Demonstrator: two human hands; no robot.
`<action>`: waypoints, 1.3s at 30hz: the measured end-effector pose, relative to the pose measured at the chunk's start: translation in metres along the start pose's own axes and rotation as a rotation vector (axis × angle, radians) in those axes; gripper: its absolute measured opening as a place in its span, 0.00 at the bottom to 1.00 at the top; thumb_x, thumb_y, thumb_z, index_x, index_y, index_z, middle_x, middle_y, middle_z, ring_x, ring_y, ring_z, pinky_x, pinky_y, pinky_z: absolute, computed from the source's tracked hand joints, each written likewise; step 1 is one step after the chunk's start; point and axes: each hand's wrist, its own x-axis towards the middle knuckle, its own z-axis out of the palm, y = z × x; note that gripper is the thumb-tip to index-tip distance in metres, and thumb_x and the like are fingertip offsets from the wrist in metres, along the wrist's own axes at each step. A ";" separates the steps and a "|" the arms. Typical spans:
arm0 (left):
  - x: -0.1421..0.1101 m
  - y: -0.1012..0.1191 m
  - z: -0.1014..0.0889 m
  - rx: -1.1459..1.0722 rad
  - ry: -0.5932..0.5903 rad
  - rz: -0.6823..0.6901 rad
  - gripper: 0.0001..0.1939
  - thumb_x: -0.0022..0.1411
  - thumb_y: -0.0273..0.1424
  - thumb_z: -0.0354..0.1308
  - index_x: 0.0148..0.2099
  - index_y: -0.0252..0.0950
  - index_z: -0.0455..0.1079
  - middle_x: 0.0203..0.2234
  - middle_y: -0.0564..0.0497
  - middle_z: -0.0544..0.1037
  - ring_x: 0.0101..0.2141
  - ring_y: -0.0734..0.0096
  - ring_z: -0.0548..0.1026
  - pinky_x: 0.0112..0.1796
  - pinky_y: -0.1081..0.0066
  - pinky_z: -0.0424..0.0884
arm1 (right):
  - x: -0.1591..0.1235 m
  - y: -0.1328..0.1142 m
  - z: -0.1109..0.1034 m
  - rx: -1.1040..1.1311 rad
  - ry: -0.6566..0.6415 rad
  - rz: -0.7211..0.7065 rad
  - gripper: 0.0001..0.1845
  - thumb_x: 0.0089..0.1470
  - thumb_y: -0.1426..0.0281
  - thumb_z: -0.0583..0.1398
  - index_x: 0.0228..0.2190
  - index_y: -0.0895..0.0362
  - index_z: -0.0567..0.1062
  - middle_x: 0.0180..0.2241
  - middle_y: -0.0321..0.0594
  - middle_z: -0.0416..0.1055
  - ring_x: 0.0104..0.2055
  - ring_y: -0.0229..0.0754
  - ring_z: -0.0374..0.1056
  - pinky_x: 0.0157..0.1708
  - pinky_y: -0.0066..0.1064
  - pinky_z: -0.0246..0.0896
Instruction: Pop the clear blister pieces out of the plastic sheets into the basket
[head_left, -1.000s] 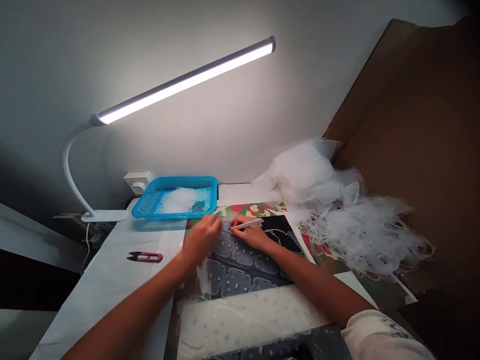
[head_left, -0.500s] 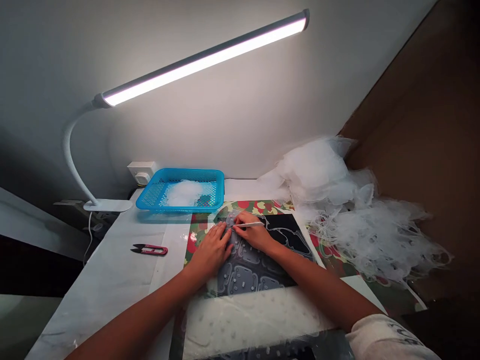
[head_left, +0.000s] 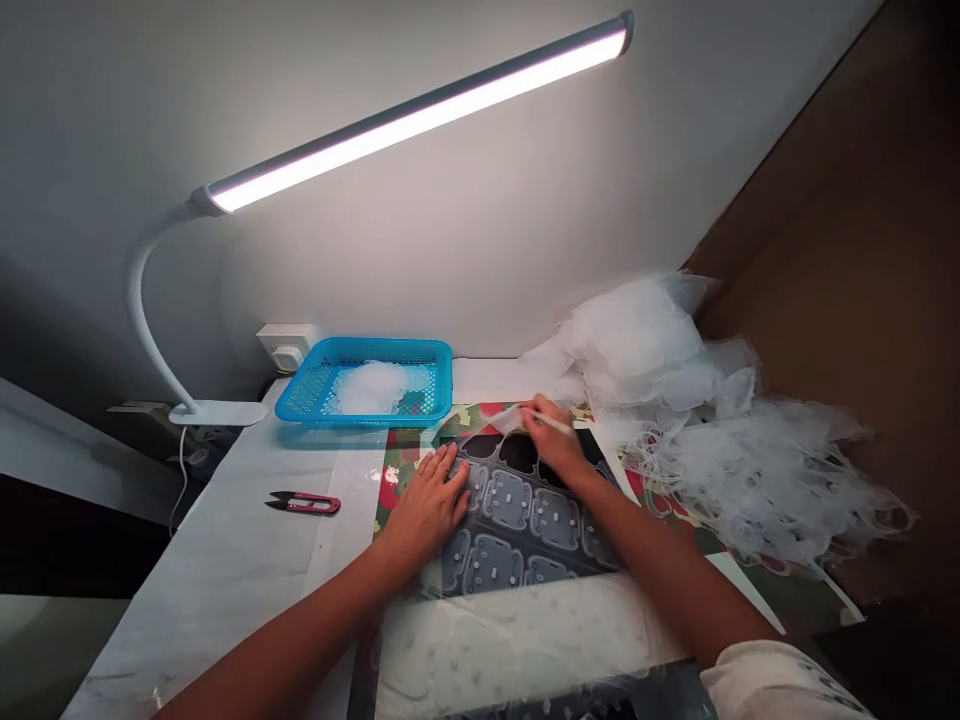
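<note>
My left hand (head_left: 427, 505) lies open and flat, fingers stretched, on the left part of a translucent film sheet (head_left: 525, 540) printed with rows of rounded outlines and small spots. My right hand (head_left: 553, 440) is closed around a slim white pen-like tool (head_left: 551, 421) near the sheet's far edge. At its fingertips a thin, wispy piece of clear film (head_left: 510, 418) is raised; whether the fingers or the tool's tip hold it cannot be made out. Beneath the sheet, a black backing (head_left: 517, 452) shows through several rounded openings along the far row.
Red-handled thread snips (head_left: 304, 502) lie to the left. A blue basket (head_left: 289, 408) holds a pile of white translucent pieces (head_left: 379, 385). Heaped clear film scraps (head_left: 750, 470) spread at the right. A lit lamp (head_left: 420, 115) hangs above, and frosted film (head_left: 517, 640) covers the near side.
My right hand has moved right and away from my left hand, lifting the clear film piece off the sheet's far row. My left hand has stayed flat on the sheet.
</note>
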 end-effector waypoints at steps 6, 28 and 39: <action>0.027 -0.001 -0.025 -0.356 0.000 -0.079 0.10 0.63 0.33 0.55 0.41 0.35 0.74 0.53 0.37 0.73 0.58 0.48 0.65 0.58 0.48 0.58 | 0.009 0.010 -0.035 0.211 0.062 0.174 0.11 0.51 0.63 0.59 0.22 0.54 0.66 0.31 0.40 0.77 0.31 0.42 0.67 0.33 0.31 0.58; 0.062 0.009 -0.002 -1.272 0.012 -0.364 0.25 0.53 0.36 0.66 0.54 0.35 0.73 0.61 0.42 0.68 0.60 0.49 0.65 0.61 0.54 0.55 | -0.005 -0.040 0.003 0.386 -0.363 0.214 0.12 0.47 0.63 0.61 0.21 0.55 0.65 0.22 0.31 0.67 0.26 0.36 0.61 0.26 0.27 0.52; 0.044 0.016 -0.005 -1.339 0.142 -0.500 0.24 0.55 0.42 0.64 0.52 0.37 0.73 0.43 0.47 0.81 0.42 0.60 0.78 0.41 0.67 0.72 | 0.019 -0.034 0.004 0.286 -0.215 0.316 0.10 0.47 0.67 0.59 0.20 0.55 0.63 0.21 0.32 0.68 0.24 0.35 0.62 0.20 0.24 0.52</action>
